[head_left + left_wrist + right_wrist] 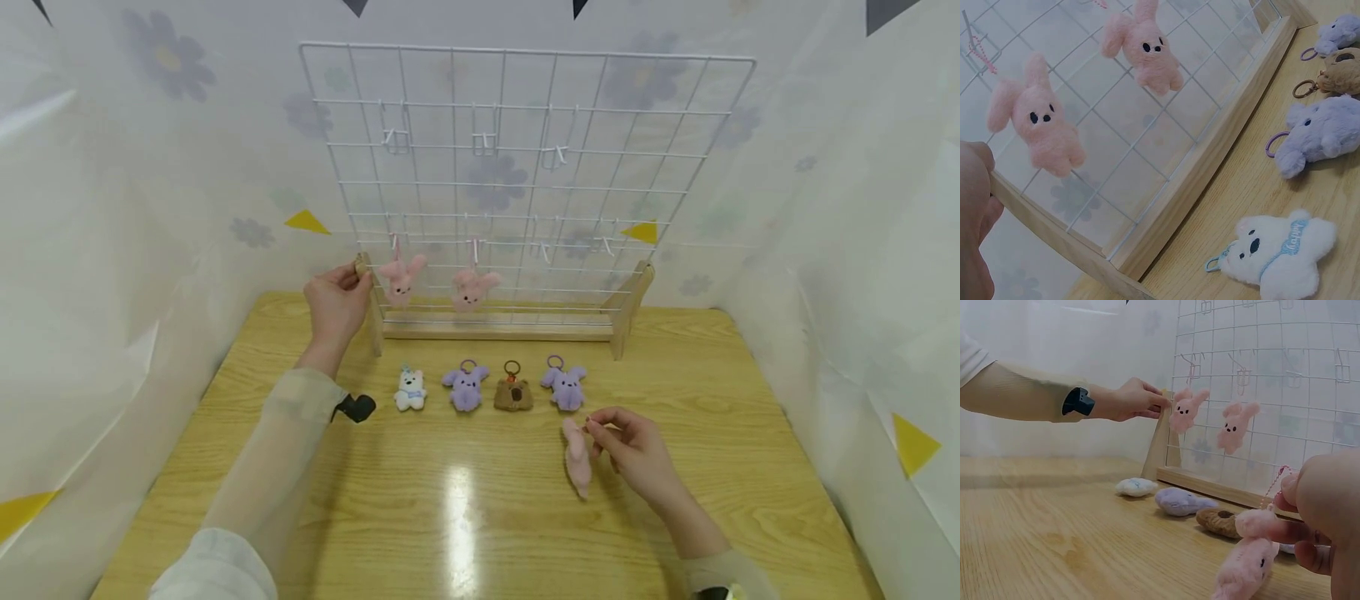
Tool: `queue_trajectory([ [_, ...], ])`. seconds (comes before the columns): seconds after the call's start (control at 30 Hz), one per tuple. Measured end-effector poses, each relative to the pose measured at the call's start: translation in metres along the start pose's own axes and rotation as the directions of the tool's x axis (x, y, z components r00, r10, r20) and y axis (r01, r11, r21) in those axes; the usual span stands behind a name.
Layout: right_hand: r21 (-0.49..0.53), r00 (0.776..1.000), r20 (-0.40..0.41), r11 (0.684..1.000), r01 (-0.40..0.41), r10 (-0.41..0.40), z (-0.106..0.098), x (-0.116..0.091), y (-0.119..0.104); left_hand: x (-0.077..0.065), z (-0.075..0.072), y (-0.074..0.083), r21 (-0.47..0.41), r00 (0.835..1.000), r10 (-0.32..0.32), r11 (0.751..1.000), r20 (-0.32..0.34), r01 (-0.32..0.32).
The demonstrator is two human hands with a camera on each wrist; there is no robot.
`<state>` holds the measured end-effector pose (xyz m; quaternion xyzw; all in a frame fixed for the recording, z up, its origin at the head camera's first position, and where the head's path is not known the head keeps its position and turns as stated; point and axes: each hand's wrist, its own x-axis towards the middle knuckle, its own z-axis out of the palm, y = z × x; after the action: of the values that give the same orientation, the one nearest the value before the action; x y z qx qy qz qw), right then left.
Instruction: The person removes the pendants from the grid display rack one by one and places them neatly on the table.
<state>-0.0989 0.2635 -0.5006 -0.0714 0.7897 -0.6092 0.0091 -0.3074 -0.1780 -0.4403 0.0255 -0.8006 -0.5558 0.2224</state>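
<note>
My left hand (337,304) grips the top of the wooden stand's left upright (372,321), beside the white wire grid (517,183). With thumb and fingertips, my right hand (633,454) pinches the pink bead chain (1270,487) of a pink bunny plush keychain (577,458), which dangles above the table. Two more pink bunnies, the left one (402,282) and the right one (471,290), hang from hooks on the grid's lower row. The right wrist view shows the held bunny (1244,569) tilted, its face turned partly away.
A white bear plush (410,390), a purple plush (466,388), a brown plush (513,394) and another purple plush (566,388) lie in a row before the stand. Bare hooks include a lower one (543,252), another lower one (604,245) and an upper one (555,156).
</note>
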Motion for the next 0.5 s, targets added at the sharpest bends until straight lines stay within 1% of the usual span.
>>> queue_trajectory([
  [0.1,0.018,1.000,-0.013,1.000,-0.015,0.015,0.002,0.002,0.003,0.000,0.000,0.000,-0.005,1.000,-0.004,1.000,0.002,0.004],
  [0.2,0.030,0.998,-0.022,0.998,-0.050,0.050,0.005,0.003,0.005,0.000,0.000,0.001,-0.012,1.000,-0.006,1.000,0.002,0.006],
  [0.33,0.015,0.995,-0.028,0.995,-0.098,0.098,0.008,0.004,0.009,0.000,0.000,0.000,-0.017,1.000,-0.004,1.000,0.002,0.004],
  [0.5,-0.007,0.991,-0.030,0.991,-0.130,0.130,0.014,0.008,0.011,-0.001,0.000,0.000,-0.019,1.000,-0.003,1.000,0.008,0.003],
])
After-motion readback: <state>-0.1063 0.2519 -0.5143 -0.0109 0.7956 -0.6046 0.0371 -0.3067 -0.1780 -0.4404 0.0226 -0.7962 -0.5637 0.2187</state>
